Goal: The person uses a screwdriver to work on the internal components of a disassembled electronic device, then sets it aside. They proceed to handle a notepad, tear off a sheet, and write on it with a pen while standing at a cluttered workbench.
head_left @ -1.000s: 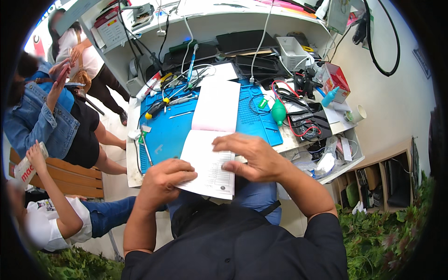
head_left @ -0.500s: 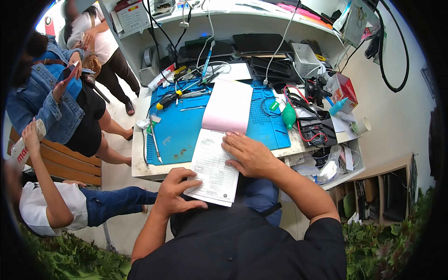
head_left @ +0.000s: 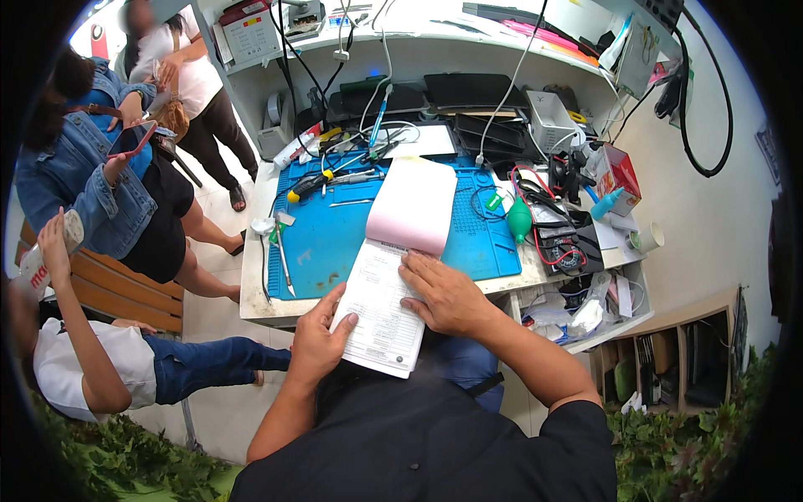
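Note:
A pad of printed forms (head_left: 381, 314) rests at the front edge of the desk, tilted toward me, with its top leaves folded back over a blue work mat (head_left: 322, 243). The folded-back leaf (head_left: 411, 201) shows white at the far end and pink at the near end. My left hand (head_left: 319, 336) grips the pad's left edge, thumb on top and fingers beneath. Across the pad's upper right side lies my right hand (head_left: 442, 293), its fingers stretched out flat on the paper.
On the mat lie a yellow-black screwdriver (head_left: 308, 187) and tweezers (head_left: 351, 202). To the right are a green air blower (head_left: 519, 220), a black multimeter (head_left: 569, 251), a paper cup (head_left: 647, 238) and an open drawer (head_left: 585, 314). People stand and sit at left, one holding a phone (head_left: 132, 140).
My left hand has moved up from the pad's lower left corner and closed its thumb over the left edge. My right hand stays on the paper. The whole view has shifted slightly.

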`<action>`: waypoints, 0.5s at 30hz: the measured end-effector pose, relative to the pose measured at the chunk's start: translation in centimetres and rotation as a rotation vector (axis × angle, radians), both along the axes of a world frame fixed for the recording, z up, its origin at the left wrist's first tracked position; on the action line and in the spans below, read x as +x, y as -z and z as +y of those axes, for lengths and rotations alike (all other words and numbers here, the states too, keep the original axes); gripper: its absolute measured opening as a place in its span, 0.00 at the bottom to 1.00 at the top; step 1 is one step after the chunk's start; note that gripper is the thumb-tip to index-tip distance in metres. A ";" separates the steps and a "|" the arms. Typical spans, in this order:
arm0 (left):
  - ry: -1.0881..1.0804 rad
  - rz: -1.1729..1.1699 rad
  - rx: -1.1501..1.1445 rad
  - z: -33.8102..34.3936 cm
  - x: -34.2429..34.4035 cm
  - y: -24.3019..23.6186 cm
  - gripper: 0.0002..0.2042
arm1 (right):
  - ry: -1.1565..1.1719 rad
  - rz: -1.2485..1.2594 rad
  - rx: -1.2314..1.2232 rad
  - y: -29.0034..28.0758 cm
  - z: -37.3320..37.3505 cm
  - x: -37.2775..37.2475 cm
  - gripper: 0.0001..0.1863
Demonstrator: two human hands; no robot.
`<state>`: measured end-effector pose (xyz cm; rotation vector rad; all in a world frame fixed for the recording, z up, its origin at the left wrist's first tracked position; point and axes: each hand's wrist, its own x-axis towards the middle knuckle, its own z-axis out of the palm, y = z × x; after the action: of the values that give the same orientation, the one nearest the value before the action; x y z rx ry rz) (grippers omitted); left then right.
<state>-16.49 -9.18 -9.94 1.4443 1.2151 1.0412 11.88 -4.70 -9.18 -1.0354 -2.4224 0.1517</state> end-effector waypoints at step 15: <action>0.246 0.780 0.133 8.0 -4.4 -6.1 0.21 | 0.134 -0.068 0.016 -1.4 -0.7 -3.1 0.34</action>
<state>-20.91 -1.22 -3.88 2.1463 1.4535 0.3828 8.82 -5.43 -7.81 -1.2092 -2.4003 0.0524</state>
